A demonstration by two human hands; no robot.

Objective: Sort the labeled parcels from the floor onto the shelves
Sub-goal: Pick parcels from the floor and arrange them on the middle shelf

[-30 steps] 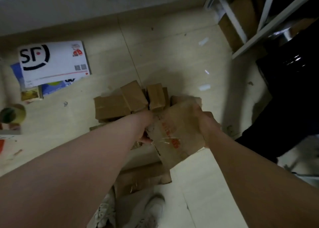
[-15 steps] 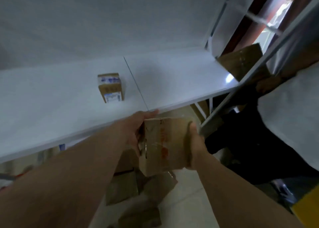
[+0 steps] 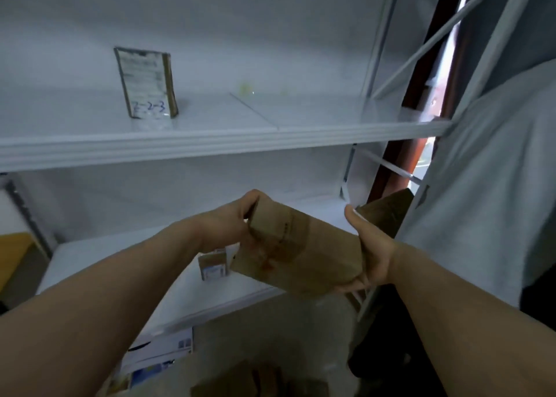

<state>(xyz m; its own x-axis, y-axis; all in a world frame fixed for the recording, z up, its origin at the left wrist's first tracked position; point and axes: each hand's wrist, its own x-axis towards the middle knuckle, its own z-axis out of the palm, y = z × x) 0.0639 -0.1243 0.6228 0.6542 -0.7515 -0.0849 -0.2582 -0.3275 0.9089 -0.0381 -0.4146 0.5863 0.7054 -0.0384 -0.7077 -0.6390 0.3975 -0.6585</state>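
The left hand point(image 3: 231, 225) curls its fingers point(image 3: 251, 199) round the left end of the brown parcel point(image 3: 301, 246). The right hand point(image 3: 371, 252) grips the right end, thumb on top and fingers beneath. The parcel is held tilted in the air before the lower shelf point(image 3: 192, 300). A small labelled parcel point(image 3: 213, 266) stands on that shelf, just beside it at 8 o'clock. At 11 o'clock, a parcel marked 2-2-3 point(image 3: 146, 82) stands upright on the upper shelf point(image 3: 210, 144).

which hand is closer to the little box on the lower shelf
Left. The left hand grips one end of the held parcel, just above the little box; the right hand grips the other end, well off to the box's right.
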